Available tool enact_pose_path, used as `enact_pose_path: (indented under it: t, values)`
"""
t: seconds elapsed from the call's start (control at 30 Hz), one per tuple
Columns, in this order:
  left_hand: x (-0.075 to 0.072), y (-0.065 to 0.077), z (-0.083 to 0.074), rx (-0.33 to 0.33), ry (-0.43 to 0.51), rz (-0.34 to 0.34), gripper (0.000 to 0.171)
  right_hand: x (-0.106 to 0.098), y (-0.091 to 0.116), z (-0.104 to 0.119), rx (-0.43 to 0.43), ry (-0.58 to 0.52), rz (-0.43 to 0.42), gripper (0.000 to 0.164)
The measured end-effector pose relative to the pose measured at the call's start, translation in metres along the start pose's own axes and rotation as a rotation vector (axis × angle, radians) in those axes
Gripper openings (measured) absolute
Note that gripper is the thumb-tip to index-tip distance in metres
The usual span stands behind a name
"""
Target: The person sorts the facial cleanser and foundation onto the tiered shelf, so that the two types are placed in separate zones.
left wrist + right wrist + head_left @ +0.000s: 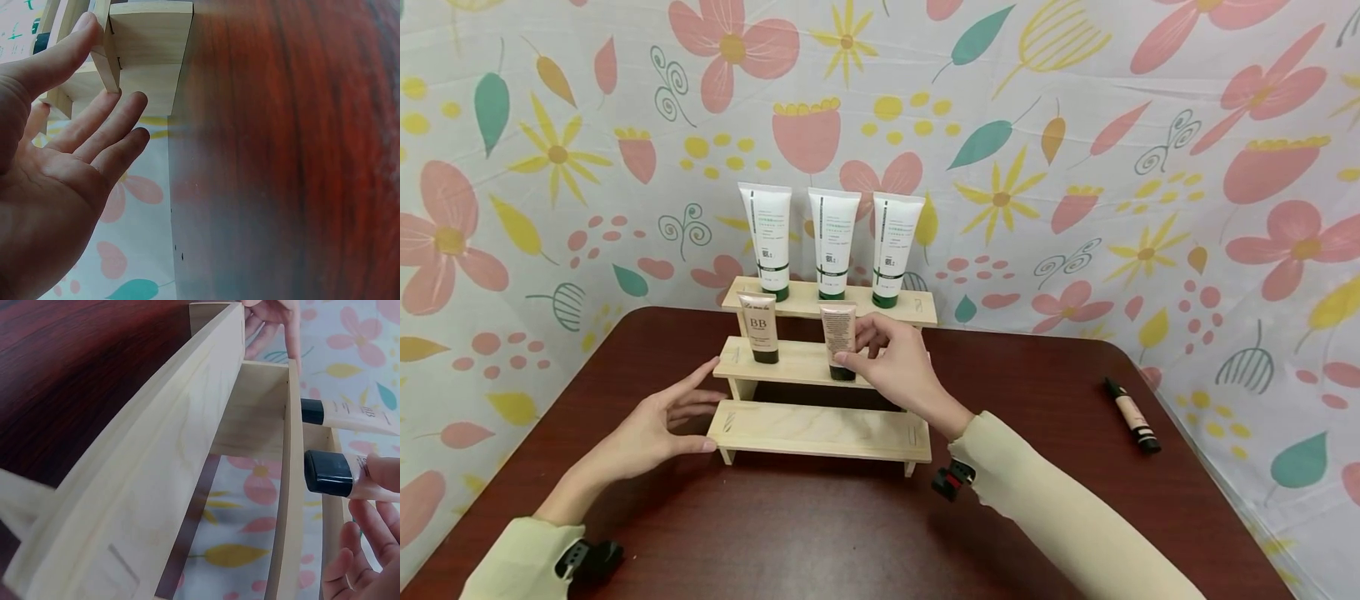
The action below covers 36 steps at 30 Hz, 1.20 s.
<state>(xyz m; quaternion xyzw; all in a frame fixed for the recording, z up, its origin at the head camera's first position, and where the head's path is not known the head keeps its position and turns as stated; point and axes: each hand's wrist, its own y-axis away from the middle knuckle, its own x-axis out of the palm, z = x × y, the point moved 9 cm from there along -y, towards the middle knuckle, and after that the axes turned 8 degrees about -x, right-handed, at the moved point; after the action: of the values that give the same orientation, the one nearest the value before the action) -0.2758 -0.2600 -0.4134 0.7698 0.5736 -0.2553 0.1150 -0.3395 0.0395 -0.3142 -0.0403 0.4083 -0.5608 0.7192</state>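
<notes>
A three-step wooden display stand is at the middle of the dark table. My right hand pinches a small beige squeeze tube with a black cap, upright at the middle step, its fine-print side facing the head camera. To its left on that step stands a matching BB cream tube. Fingertips and thumb of my left hand touch the left ends of the stand's lower steps, fingers fairly straight. In the right wrist view the held tube's black cap is close above the step board.
Along the top step stand three white tubes with green caps, the left one, the middle one and the right one. Another beige tube lies on the table at right. A flower-patterned cloth hangs behind.
</notes>
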Motion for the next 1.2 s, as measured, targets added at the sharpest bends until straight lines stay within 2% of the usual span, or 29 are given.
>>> enact_pose_path:
  t: [0.4, 1.2]
  values:
    - [0.000, 0.000, -0.003, -0.005, -0.007, 0.000, 0.108, 0.015, -0.015, 0.002, -0.035, -0.070, -0.063, 0.026]
    - [0.000, 0.001, -0.002, -0.008, -0.005, 0.001, 0.108, 0.028, -0.020, 0.002, -0.038, -0.083, -0.058, 0.023]
